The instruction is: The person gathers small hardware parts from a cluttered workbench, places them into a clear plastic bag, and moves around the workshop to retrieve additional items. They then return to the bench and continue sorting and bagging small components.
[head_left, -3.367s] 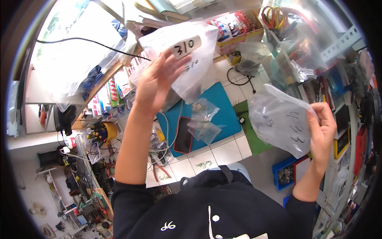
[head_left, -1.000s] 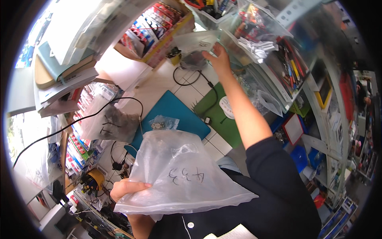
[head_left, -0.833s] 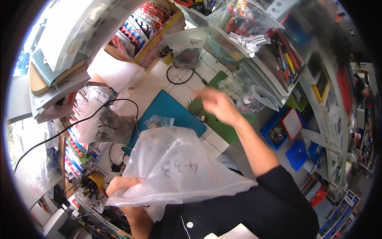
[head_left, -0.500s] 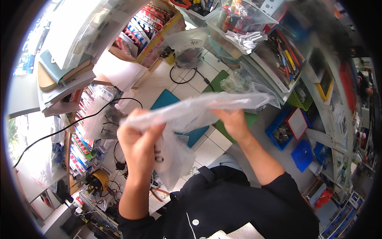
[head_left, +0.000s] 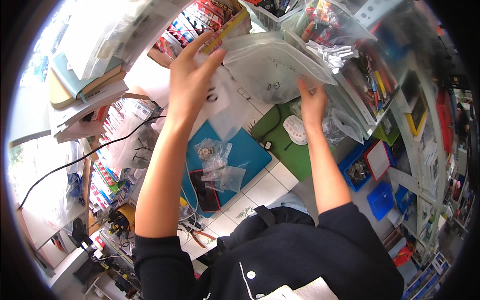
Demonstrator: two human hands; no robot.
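Note:
A frosted plastic zip bag (head_left: 265, 70) with dark handwriting on it spreads out at the far middle. My right hand (head_left: 314, 107) is at its near right edge, thumb on the bag and the other fingers partly hidden. At the bag's left end, my left hand (head_left: 189, 85) has its thumb and forefinger stretched apart; its other fingers are hidden. A second clear bag (head_left: 227, 112) with dark marks hangs beside the left hand. Below, small clear bags (head_left: 220, 165), one with round pieces, lie on a blue mat (head_left: 250, 150).
A phone (head_left: 204, 190) with a red edge lies on the blue mat. To its right are a green mat (head_left: 285, 162) and a white oval device (head_left: 295, 130). Pliers (head_left: 200, 237) lie near me. A clear bin (head_left: 330, 30) and a carton of packets (head_left: 232, 25) stand behind.
Both hands have moved away from me, carrying the frosted bag to the far middle and turning its face into view. My left hand has opened its grip. The blue mat's contents are uncovered.

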